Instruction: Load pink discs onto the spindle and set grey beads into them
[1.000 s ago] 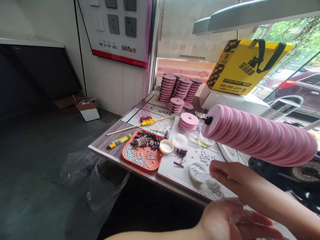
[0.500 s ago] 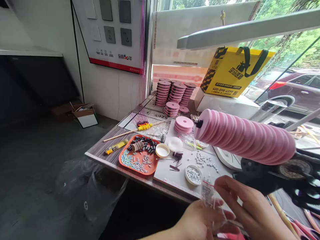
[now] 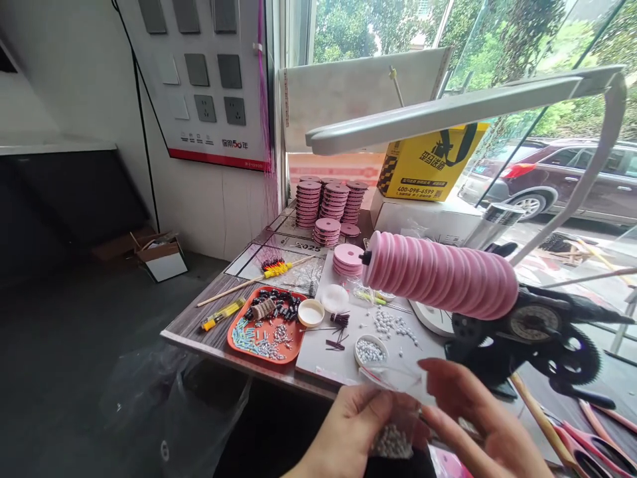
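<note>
"The fingers (image 3: 375, 413) of the left hand (image 3: 343, 428) are closed in a pinch on a clear plastic bag (image 3: 398, 378), aren't they?"

"They are, partway up its body, with small silvery-grey beads (image 3: 391, 443) gathered at the bottom, below the grip."

"And the right hand (image 3: 482, 411)?"

"Its fingers stand apart in a loose curl at the bag's right edge. Whether they pinch the film, one cannot tell from this angle."

"Where exactly is the bag?"

"Over the near edge of the tabletop (image 3: 185, 326), in front of the person, just on the near side of a round white dish (image 3: 357, 360) of similar beads on the pale board (image 3: 318, 362)."

"How does it look to handle?"

"Light, probably, with most of its weight pooled at the bottom. The film seems thin, limp and rather slick, so it is likely to fold instead of standing up. Loose beads could roll out if the mouth tips."

"So where is the best hold?"

"Just above the beads, where the left hand has it, seems steadiest. A second, gentle hold suits the upper rim, near the thin red line (image 3: 371, 376), without squeezing the mouth flat."
</note>
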`<state>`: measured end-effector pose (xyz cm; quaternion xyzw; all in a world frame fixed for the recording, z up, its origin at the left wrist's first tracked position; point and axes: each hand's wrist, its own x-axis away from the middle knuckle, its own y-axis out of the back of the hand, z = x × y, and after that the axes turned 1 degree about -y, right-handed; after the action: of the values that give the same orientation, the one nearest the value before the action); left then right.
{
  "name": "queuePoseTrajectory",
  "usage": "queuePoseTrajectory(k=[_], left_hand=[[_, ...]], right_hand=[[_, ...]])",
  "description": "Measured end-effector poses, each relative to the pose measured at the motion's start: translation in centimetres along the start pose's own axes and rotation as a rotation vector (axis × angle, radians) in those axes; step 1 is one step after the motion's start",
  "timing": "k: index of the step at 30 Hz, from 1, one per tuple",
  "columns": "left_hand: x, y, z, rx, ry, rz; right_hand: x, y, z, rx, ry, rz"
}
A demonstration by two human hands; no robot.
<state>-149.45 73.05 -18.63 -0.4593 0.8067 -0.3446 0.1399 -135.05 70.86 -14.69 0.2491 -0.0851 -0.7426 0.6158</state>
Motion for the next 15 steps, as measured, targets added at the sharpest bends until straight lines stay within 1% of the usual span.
queuePoseTrajectory(k=[2,3,5,7,9,12,14,15], left_hand=[[0.1,0.1,0.0,-0.023,0.006,0.041],[0.2,0.2,-0.1,-0.047,0.014,0.056],[0.5,0.2,-0.4,-0.120,0.036,0.071],[0.8,0.1,-0.6,-0.178,0.054,0.065],[1.1,0.0,-0.8,-0.217,0.056,0.060],[1.4,-0.3,-1.3,-0.264,0.029,0.048],[1.7,-0.5,-1.9,-0.329,-0.013,0.023],[1.9,-0.6,-2.4,-0.382,-0.046,-0.017]], right_hand=[[0.1,-0.3,0.2,-0.253,-0.208,0.111],[0.1,-0.5,0.4,-0.366,-0.289,0.153],[0.2,-0.9,0.8,-0.515,-0.380,0.196],[0.2,-1.0,1.0,-0.566,-0.419,0.186],[0.1,-0.9,1.0,-0.525,-0.395,0.132],[-0.1,-0.5,0.7,-0.342,-0.240,0.022],[-0.1,-0.3,0.6,-0.251,-0.138,0.015],[-0.1,-0.2,0.5,-0.225,-0.097,0.032]])
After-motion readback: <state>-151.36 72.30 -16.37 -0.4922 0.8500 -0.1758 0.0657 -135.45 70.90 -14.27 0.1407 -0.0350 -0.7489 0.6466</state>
